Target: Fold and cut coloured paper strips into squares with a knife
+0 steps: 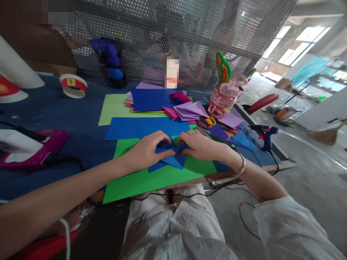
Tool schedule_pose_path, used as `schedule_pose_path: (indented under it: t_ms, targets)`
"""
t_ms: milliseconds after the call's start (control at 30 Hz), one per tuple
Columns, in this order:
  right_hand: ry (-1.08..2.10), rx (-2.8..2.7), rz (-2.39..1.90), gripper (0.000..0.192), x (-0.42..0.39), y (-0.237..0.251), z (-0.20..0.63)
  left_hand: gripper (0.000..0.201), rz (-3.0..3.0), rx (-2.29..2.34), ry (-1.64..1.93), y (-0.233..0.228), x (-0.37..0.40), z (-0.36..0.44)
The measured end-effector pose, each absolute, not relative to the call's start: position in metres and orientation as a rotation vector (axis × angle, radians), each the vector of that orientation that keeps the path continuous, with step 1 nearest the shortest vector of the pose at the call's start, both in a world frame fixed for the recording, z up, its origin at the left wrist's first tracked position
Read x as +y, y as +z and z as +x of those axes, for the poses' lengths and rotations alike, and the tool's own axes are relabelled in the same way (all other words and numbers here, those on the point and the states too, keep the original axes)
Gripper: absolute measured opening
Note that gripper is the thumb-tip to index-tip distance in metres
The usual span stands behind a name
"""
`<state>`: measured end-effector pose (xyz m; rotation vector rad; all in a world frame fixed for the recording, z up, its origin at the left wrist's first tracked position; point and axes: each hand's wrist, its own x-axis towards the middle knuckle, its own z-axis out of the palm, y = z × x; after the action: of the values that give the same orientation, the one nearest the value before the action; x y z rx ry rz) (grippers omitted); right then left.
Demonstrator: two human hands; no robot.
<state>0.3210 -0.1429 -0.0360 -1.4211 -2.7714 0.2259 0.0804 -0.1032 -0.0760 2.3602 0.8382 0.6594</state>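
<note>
A folded piece of blue paper (173, 161) lies on a green sheet (130, 184) near the table's front edge. My left hand (151, 147) is on its left side, fingers curled and thumb pressed along the paper. From the right, my right hand (199, 143) pinches the paper's other side, fingers bent toward the thumb; a ring and a bracelet show on this arm. The fingertips of both hands are partly hidden among the folds. Just behind them a larger blue sheet (123, 128) lies flat, partly under the green one.
Stacked coloured paper (151, 99), scissors (207, 122) and a pink water bottle (221, 101) stand behind. A glue gun (267, 135) lies right, its cord hanging over the edge. Left are a magenta device (54, 144) and a tape roll (73, 86). A perforated metal screen (146, 43) borders the back.
</note>
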Motion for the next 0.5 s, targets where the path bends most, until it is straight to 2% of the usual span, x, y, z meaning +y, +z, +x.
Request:
schedule_pose_path:
  t_ms: [67, 267, 400, 500]
  targets:
    - [0.214, -2.683, -1.389, 0.012, -0.137, -0.024, 0.334, 0.044, 2.291, 0.909, 0.797, -0.073, -0.100, 0.079]
    - [-0.202, -2.019, -1.480, 0.023, -0.077, 0.009, 0.389, 0.043, 2.104, 1.097, 0.925, -0.065, -0.091, 0.074]
    - [-0.252, -1.901, -1.633, 0.025, -0.046, 0.001, 0.407, 0.038, 2.176, 1.082, 0.912, -0.068, -0.087, 0.074]
    - [-0.342, -1.897, -1.620, 0.036, -0.051, -0.010, 0.403, 0.033, 2.249, 1.073, 0.934, -0.072, -0.084, 0.072]
